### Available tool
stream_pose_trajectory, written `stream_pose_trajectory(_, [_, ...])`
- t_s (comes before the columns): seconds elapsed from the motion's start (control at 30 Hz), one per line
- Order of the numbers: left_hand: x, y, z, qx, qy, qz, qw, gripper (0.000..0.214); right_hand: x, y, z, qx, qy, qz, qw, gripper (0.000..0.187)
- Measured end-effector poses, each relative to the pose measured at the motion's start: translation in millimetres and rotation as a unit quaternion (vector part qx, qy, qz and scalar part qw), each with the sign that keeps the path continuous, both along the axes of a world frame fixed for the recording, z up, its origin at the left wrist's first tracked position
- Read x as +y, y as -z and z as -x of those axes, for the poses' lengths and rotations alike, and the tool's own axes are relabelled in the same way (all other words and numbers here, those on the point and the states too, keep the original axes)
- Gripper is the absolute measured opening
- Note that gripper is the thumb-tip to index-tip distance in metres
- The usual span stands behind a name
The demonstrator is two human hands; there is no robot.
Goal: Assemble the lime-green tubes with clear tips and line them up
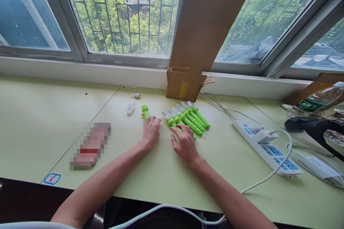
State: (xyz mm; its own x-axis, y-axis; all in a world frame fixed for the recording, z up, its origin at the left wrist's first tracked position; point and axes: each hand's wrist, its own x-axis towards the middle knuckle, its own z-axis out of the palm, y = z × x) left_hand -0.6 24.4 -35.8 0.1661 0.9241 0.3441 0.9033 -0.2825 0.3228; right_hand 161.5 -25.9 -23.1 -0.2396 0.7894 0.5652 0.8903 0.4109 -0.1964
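Note:
My left hand (152,133) is closed around the lower part of a green plastic tube (145,111), whose capped top points away from me. A small yellow ring shows beside that tube. Over the near end of a row of similar green tubes with clear caps (189,120) rests my right hand (186,145). Its fingers are curved and the thumb stands apart from them. Whether they touch the nearest tube I cannot tell. A loose clear plastic cap (131,107) and a small whitish fitting (135,95) lie beyond my left hand.
A cardboard box (184,85) stands against the window sill. To the right lie a white power strip (266,148) with plugs and cables, a black curved object (314,125) and a plastic bottle (321,98). A pixelated flat item (92,143) lies at left.

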Motion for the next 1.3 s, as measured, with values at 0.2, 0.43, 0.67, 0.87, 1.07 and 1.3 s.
stream_pose_trajectory(0.2, [2,1.7,-1,-0.037,0.003,-0.030,0.999,0.048,1,-0.2,-1,-0.001,0.002,-0.002,1.000,0.028])
stream_pose_trajectory(0.43, [-1,-3.5,-2,-0.085,0.071,-0.164,0.980,0.048,1,-1.6,0,0.040,-0.022,-0.018,0.999,0.030])
stream_pose_trajectory(0.67, [-19,-16.6,-12,-0.117,0.234,-0.323,0.909,0.051,-4,-10.4,1,0.217,-0.100,-0.027,0.971,0.036])
stream_pose_trajectory(0.87, [-30,-20.0,-15,-0.104,0.349,-0.305,0.880,0.060,-9,-2.6,0,0.371,-0.135,0.045,0.918,0.036])
stream_pose_trajectory(1.07, [-35,-18.3,-17,-0.098,0.390,-0.305,0.863,0.059,-9,-4.9,3,0.457,-0.175,0.072,0.869,0.035])
stream_pose_trajectory(1.3, [-36,-19.5,-19,-0.104,0.373,-0.318,0.865,0.051,-3,-0.8,-2,0.418,-0.080,0.011,0.905,0.018])
